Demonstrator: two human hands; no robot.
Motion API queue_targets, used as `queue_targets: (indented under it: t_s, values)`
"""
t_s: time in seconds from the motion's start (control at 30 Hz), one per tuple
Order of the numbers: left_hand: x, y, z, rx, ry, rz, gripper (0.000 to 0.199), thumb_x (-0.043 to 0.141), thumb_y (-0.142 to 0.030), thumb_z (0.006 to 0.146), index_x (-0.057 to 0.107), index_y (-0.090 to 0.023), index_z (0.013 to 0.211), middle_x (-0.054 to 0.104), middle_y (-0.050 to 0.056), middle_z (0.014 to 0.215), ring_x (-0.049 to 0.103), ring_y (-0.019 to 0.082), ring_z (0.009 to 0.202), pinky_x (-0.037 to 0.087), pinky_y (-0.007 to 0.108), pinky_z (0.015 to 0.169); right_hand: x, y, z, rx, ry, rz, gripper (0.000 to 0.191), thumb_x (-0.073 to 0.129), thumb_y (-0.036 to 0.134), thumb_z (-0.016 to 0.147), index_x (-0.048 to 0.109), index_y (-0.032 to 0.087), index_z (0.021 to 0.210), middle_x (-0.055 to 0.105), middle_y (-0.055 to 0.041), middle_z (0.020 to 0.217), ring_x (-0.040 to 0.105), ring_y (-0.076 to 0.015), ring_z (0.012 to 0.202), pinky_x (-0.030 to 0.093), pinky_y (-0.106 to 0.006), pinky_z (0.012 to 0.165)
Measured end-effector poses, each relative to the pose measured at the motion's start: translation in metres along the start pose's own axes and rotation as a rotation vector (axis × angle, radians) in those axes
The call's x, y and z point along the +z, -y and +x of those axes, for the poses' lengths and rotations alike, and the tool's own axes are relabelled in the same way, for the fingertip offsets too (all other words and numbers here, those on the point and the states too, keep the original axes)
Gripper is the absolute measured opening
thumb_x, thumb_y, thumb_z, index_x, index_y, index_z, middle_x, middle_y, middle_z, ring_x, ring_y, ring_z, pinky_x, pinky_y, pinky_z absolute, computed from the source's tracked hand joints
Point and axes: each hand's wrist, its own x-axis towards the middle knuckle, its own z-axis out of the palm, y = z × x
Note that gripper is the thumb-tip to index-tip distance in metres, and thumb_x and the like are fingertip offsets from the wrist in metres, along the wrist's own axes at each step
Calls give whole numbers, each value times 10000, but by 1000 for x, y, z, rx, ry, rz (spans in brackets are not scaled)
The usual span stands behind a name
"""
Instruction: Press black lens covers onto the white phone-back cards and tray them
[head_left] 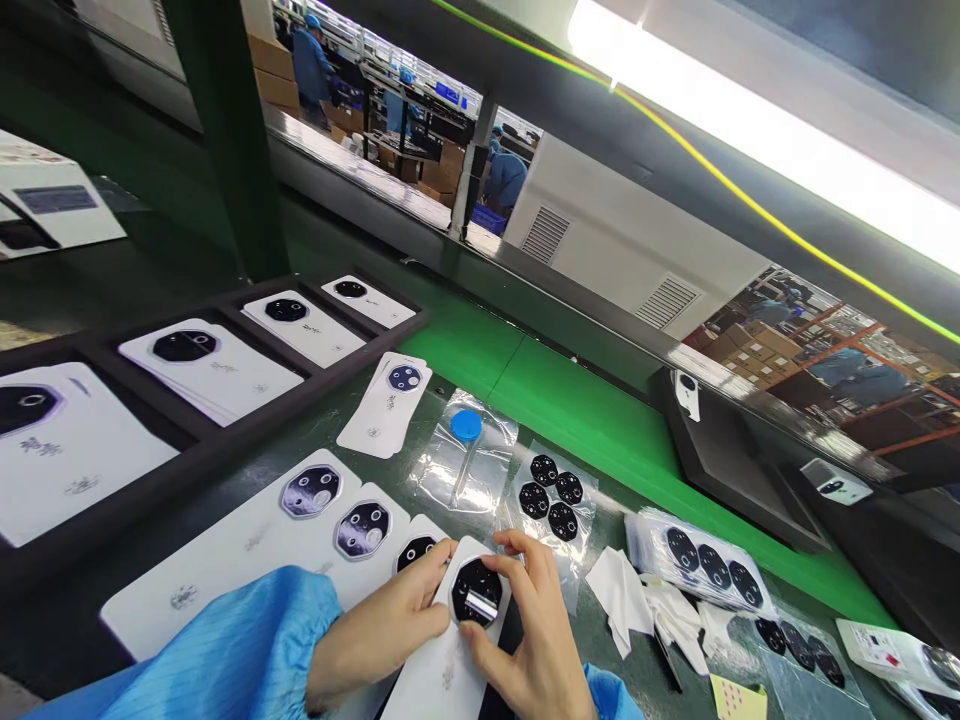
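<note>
My left hand (386,630) pinches the left edge of a white phone back cover (435,672), which tilts up in front of me. A black camera lens plate (478,578) with a bright reflection sits in its octagonal frame. My right hand (536,620) is closed around the cover's right side, thumb and forefinger at opposite edges of the lens plate. Under and left of my hands, more white back covers lie overlapping, among them one cover (225,560) with a shiny lens plate (311,490).
A dark divided tray (214,440) at left holds stacked white covers. Beyond my hands lie a clear bag with a blue disc (466,425) and loose black lens plates (562,520) on film. Crumpled white cloths (622,600) and bagged lens plates (712,560) lie right. Co-workers stand in the background.
</note>
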Motion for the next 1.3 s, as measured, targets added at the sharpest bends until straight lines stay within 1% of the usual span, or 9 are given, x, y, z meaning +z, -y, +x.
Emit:
queue_targets:
  t_s: [0.17,0.43,0.5,0.6,0.67,0.8,0.93,1.1,1.3]
  values:
    - [-1,2,0,-1,19,-16,645,487,-197,636,410,-217,1276,578,36,1273,455,265,1249,435,316,894,1,-1,-1,7,-12,5,448,644,118,673,503,248,1079,556,-87,1167,566,-283,1068,511,-404,853]
    - [1,0,-3,-44,-63,1,673,493,-191,638,402,-237,1303,425,2,1454,79,303,1437,446,298,890,3,-1,-1,-11,-19,-8,466,668,102,677,498,240,1088,548,-89,1155,562,-276,1056,520,-405,843]
    - [1,-1,-4,-46,-58,29,667,487,-197,632,421,-233,1296,437,7,1444,137,317,1423,448,310,882,2,-2,-1,-16,-19,-13,458,681,116,697,498,241,1098,547,-92,1152,563,-278,1052,522,-410,838]
    - [1,-3,-5,-37,-49,89,621,472,-195,652,462,-238,1272,513,15,1373,369,307,1315,443,328,877,2,-3,-1,-26,-29,-21,422,705,177,747,500,247,1110,552,-97,1145,569,-281,1042,530,-416,825]
    - [1,-4,-6,-31,-53,118,599,463,-184,669,478,-244,1265,546,12,1335,458,290,1234,439,331,876,2,-3,-1,-36,-40,-27,396,713,236,776,503,248,1112,559,-100,1135,576,-283,1031,536,-416,814]
    - [0,-4,-6,-9,-58,131,596,471,-166,668,494,-244,1258,557,8,1321,474,281,1208,432,315,890,3,-2,-1,-52,-51,-45,375,711,288,796,505,249,1106,567,-105,1119,587,-282,1004,543,-413,789]
    - [-2,1,-3,8,-21,141,616,470,-176,660,456,-234,1273,551,25,1311,510,266,1140,432,307,860,2,-1,-1,-68,-53,-69,391,734,244,771,513,222,1092,565,-115,1111,586,-280,991,544,-407,778]
    - [-4,7,0,25,-6,163,623,462,-199,662,414,-218,1283,614,39,1147,542,248,1031,427,318,836,0,0,0,-95,-41,-98,444,785,196,711,526,191,1072,561,-128,1117,584,-280,987,550,-398,763]
    - [-4,7,0,41,-27,195,559,443,-210,666,470,-211,1224,642,14,1051,553,220,977,429,294,855,1,0,0,-115,-67,-105,386,755,282,761,542,193,1071,576,-127,1104,595,-273,967,554,-391,742]
